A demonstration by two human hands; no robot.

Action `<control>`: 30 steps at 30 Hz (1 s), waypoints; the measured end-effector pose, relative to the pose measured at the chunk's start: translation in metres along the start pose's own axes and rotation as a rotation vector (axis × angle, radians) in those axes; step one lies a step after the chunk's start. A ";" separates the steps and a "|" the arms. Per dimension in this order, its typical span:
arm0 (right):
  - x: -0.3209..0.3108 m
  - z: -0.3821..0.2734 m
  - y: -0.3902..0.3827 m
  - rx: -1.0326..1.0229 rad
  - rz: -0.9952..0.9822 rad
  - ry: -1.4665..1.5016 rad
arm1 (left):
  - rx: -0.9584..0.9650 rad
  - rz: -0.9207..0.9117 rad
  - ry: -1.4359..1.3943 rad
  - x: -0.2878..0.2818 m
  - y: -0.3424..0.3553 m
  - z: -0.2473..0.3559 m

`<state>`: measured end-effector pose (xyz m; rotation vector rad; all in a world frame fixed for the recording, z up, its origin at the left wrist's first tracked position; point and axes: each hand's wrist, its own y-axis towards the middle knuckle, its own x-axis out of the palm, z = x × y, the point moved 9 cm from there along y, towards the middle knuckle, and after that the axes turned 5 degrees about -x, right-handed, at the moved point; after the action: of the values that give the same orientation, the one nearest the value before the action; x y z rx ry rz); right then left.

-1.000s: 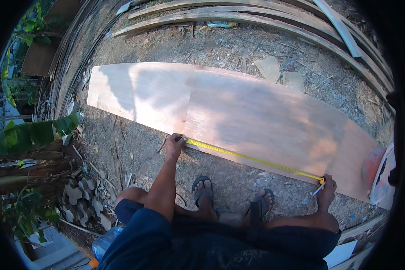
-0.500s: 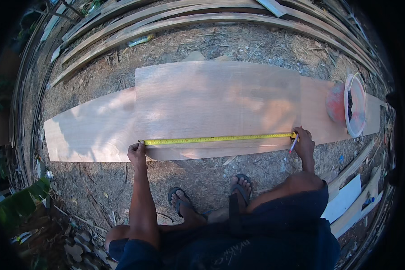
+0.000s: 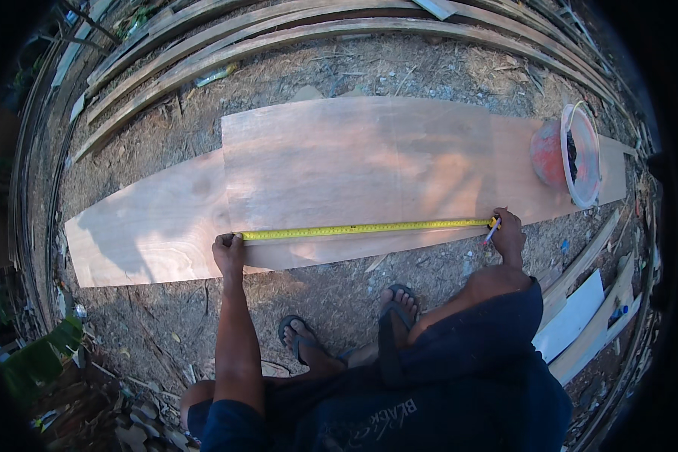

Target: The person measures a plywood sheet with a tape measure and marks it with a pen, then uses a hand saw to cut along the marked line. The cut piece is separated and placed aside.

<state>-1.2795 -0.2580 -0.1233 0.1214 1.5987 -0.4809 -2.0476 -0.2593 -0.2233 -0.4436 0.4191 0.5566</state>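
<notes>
A pale plywood sheet [image 3: 316,166] lies over a longer plywood piece [image 3: 135,211] on the dirt ground. A yellow tape measure [image 3: 354,228] stretches along the upper sheet near its lower edge. My left hand [image 3: 228,255] pinches the tape's end at that sheet's left edge, pressed to the wood. At the other end my right hand [image 3: 509,232] is closed on the tape case [image 3: 494,223], with a slim pen [image 3: 492,233] held in the same fingers.
A red-stained bucket [image 3: 550,158] rests on the plywood's right end. Long timbers [image 3: 301,34] lie along the back. A white board [image 3: 569,316] and wood strips are at lower right. Banana leaves [image 3: 41,354] show at lower left, and my sandalled feet [image 3: 399,305] stand below the plywood.
The view has swung right since a second ago, bringing the bucket fully into view, and shifted slightly in the last half second. Both hands still hold the stretched tape.
</notes>
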 end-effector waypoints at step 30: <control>-0.005 -0.090 -0.040 -0.288 0.196 0.937 | 0.008 0.010 0.034 -0.003 -0.003 -0.001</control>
<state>-1.3772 -0.2591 -0.1079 0.3122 2.5202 -0.0058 -2.0484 -0.2637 -0.2218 -0.4441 0.4561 0.5580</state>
